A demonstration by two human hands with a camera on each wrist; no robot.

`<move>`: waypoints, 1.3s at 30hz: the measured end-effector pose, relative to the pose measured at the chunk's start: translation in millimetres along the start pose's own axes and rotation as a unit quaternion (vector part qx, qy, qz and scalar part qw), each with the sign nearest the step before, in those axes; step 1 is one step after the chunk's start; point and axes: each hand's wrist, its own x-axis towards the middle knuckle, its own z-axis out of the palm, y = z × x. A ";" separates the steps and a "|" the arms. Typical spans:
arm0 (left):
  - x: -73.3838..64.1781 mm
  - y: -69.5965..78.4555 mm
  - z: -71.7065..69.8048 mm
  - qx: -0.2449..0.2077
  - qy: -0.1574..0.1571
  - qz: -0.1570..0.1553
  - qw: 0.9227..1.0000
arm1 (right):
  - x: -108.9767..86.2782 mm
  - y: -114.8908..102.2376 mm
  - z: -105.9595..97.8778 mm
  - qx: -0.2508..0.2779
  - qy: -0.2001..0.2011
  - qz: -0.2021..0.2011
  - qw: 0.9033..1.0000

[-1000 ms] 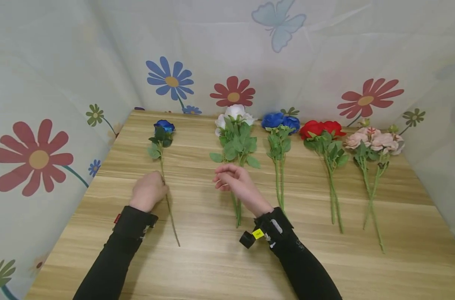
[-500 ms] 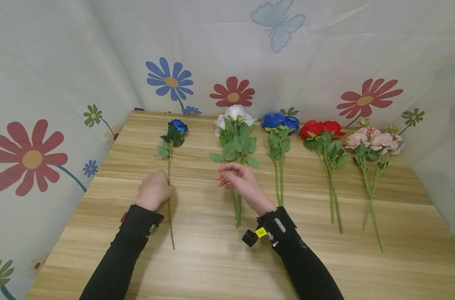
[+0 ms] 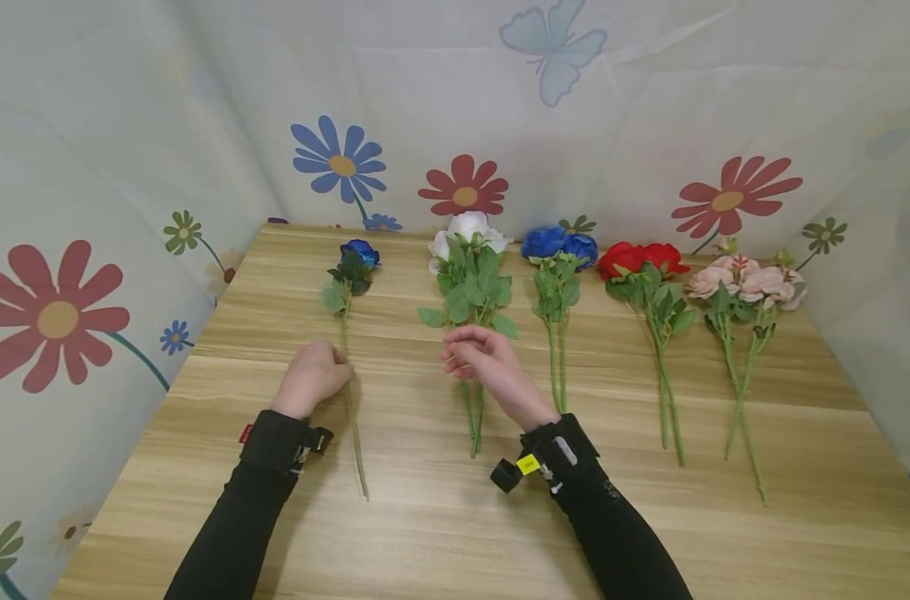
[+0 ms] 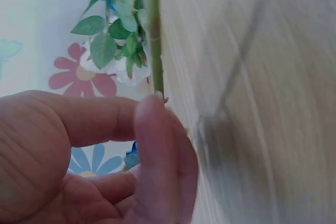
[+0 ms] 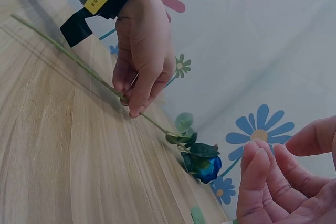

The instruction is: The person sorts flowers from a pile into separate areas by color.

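My left hand (image 3: 312, 379) pinches the stem of a single blue rose (image 3: 361, 252) at the left of the table. Its bloom points to the back wall and the stem end toward me. In the right wrist view, thumb and fingers of that hand close on the middle of the stem (image 5: 86, 68), just over the wood. My right hand (image 3: 494, 371) hovers over the stems of the white flowers (image 3: 472, 229), fingers loosely bent, holding nothing. Leaves and part of those stems lie behind it. The right wrist view shows its fingers (image 5: 254, 177) apart from any flower.
Right of the white bunch lie two blue flowers (image 3: 560, 243), two red flowers (image 3: 642, 260) and a pink bunch (image 3: 755, 283), blooms toward the back. All rest on a wooden table (image 3: 455, 533). A printed cloth (image 3: 425, 83) hangs behind and at the sides.
The left hand has shifted slightly right with the blue rose, whose stem swung upright and then tilted again. My right hand has drifted a little to the right.
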 end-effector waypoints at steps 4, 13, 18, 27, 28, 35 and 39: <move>0.8 1.0 0.3 -0.037 -0.011 0.001 0.999 | 0.3 2.1 -4.7 -0.008 0.003 0.005 1.000; 1.1 12.1 -1.9 -0.113 -0.009 0.025 0.993 | -3.4 2.7 -17.3 -0.014 0.009 0.007 1.000; 2.1 25.6 -3.6 -0.136 0.007 0.050 0.989 | -4.4 5.2 -25.6 -0.015 0.014 0.007 1.000; 9.9 63.3 2.0 -0.204 0.001 0.089 0.975 | -8.2 10.2 -42.1 -0.021 0.029 0.015 0.999; 11.4 67.7 3.8 -0.208 -0.001 0.095 0.973 | -8.3 10.7 -43.3 -0.021 0.029 0.014 0.999; 18.8 90.1 16.0 -0.257 -0.009 0.116 0.959 | -8.4 10.3 -44.0 -0.036 0.018 0.018 0.999; 21.1 94.5 21.6 -0.275 -0.013 0.131 0.952 | -7.8 11.4 -42.2 -0.058 0.007 0.019 0.998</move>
